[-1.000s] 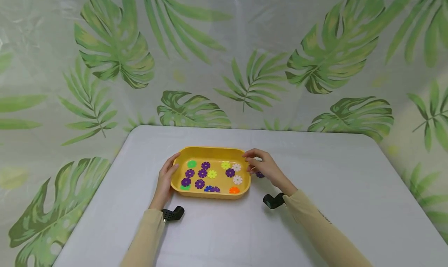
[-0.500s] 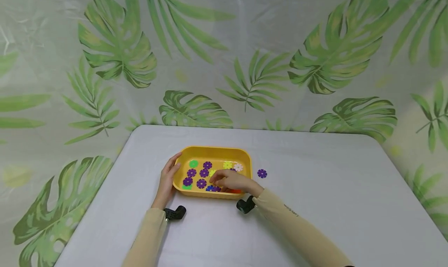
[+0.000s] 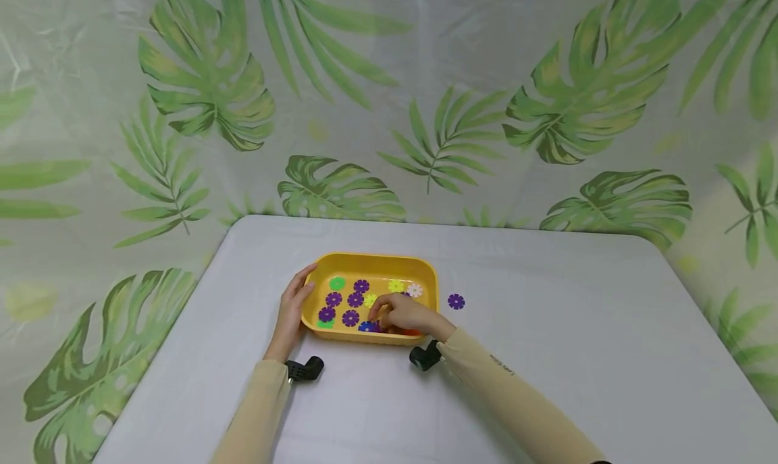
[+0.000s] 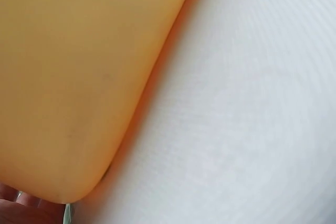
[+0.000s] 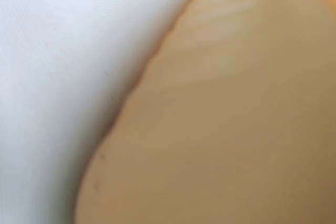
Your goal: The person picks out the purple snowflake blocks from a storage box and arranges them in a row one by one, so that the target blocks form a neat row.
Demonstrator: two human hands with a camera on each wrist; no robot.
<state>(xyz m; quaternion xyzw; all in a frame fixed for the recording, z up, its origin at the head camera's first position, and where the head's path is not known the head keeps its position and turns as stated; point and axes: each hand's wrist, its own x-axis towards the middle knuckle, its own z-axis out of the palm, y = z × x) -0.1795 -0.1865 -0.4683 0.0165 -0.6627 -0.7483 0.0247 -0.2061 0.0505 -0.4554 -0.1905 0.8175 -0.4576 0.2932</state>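
Flower-shaped plastic discs are scattered over the floor of the yellow tray, which is set on the white table, toward its far left part; purple discs make up most of them, and a green disc, a pale yellow disc and a white disc are seen along the far side. The right hand is lowered into the near right part of the tray, its fingers curled down over the discs there; a blue disc is seen just beside its fingertips and an orange one is partly hidden under the hand; whether any disc is actually pinched cannot be told, since the fingertips are covered by the back of the hand. The left hand is laid against the tray's left wall, fingers straight along the outside and the thumb at the rim, so the tray is touched rather than clasped. One lone purple disc is left on the table just right of the tray, apart from both hands. In the left wrist view the tray's outer wall fills most of the frame, with the table beside it; in the right wrist view only the tray's yellow wall and the table are made out, blurred; the discs are not shown in either.
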